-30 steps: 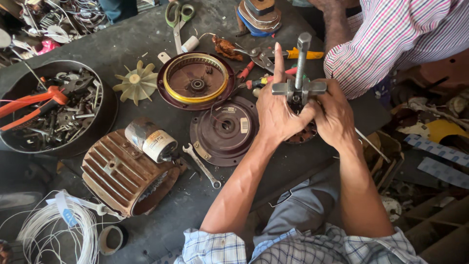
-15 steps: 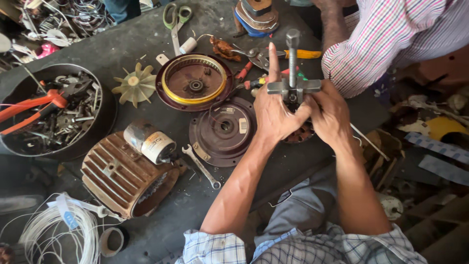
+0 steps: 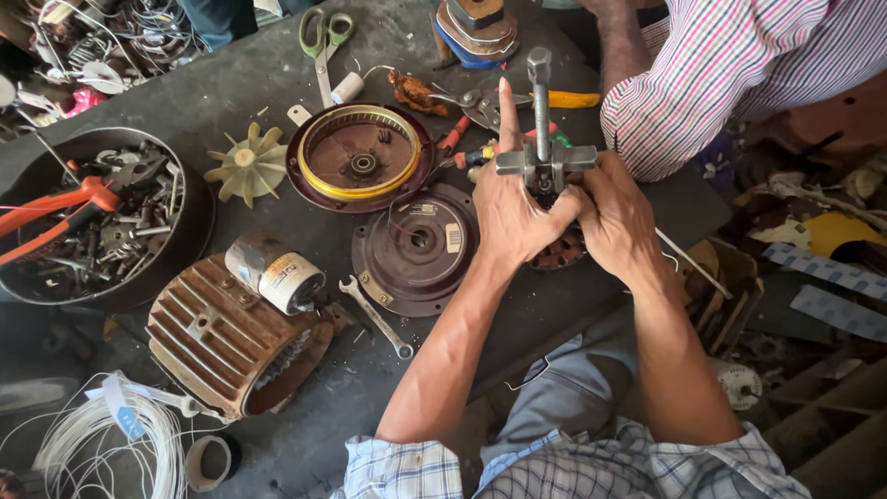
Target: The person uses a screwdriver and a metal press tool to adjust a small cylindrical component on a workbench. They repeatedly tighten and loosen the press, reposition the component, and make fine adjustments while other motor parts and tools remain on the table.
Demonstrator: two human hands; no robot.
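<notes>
Both hands, left [image 3: 513, 208] and right [image 3: 617, 217], have fingers clamped on a puller [image 3: 542, 157] over a mostly hidden rotor [image 3: 557, 251] at the counter's [image 3: 231, 83] three o'clock; the bowl [image 3: 189, 245] at nine o'clock holds bolts and red pliers [image 3: 55, 211].

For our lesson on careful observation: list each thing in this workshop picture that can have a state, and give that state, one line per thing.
Left hand: gripping the puller, forefinger raised.
Right hand: gripping the puller.
Puller: upright, screw pointing up, held over a rotor.
Rotor: mostly hidden under the hands.
Ribbed motor housing: on its side, open end showing.
End cover: detached, lying flat.
Spanner: lying loose.
Scissors: closed.
Basin: filled with metal parts.
</notes>
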